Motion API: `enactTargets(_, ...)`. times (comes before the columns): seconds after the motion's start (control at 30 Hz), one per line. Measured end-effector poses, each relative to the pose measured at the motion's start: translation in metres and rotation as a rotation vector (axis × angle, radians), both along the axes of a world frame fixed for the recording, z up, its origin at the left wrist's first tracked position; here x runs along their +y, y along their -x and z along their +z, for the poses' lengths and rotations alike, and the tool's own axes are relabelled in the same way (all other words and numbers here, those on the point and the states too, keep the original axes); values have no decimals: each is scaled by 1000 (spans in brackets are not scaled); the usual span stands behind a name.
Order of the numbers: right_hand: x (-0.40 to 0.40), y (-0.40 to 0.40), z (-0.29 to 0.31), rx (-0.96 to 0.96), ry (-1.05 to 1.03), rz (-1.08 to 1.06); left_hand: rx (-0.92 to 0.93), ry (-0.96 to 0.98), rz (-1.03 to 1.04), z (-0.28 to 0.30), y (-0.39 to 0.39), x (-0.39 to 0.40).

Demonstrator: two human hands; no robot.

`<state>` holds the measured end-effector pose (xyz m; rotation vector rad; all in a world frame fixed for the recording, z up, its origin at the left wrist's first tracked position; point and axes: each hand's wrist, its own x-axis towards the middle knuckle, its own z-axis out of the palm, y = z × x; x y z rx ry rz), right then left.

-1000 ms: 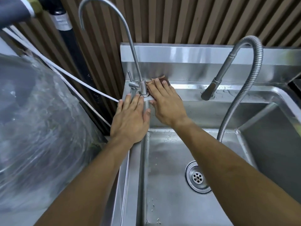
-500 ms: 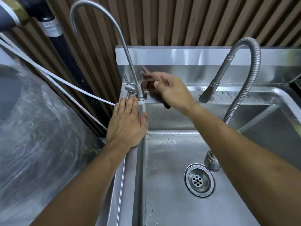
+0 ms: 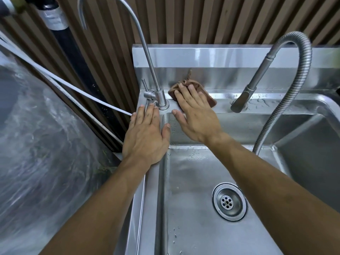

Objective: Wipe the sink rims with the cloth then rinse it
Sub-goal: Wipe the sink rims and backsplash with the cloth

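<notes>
A brown cloth (image 3: pixel 209 101) lies on the back rim of the steel sink (image 3: pixel 272 103), just right of the thin gooseneck tap (image 3: pixel 161 100). My right hand (image 3: pixel 196 115) presses flat on the cloth with straight, spread fingers; most of the cloth is hidden under them. Flat on the sink's left rim, fingers straight, rests my left hand (image 3: pixel 146 133), its fingertips beside the tap's base.
A flexible hose faucet (image 3: pixel 242 100) hangs over the back rim to the right. The basin holds a round drain (image 3: pixel 229 201) and water drops. A second basin (image 3: pixel 312 140) lies far right. Clear plastic sheeting (image 3: pixel 40 153) and a white tube (image 3: pixel 73 87) are at left.
My right hand lifted with the cloth against the backsplash half a second ago, and now presses it flat on the back rim again. The left hand stayed on the left rim.
</notes>
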<state>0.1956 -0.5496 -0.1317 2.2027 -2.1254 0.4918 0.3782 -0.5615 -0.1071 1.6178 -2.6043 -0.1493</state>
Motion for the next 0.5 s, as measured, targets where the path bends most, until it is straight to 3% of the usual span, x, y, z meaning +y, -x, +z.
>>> enactTargets(0.13,25,15,8,-55,28,72,9,-3,1,1,-1,1)
enactTargets(0.3,28,3,22,47,203,-173,-1,6,6,-1,1,-1)
enactTargets(0.43,2,-26,17,-29,143,-302,-8,10,7,-1,0,-1)
enactTargets(0.5,-8,-32,9,1,105,-261,-4,4,6,-1,0,-1)
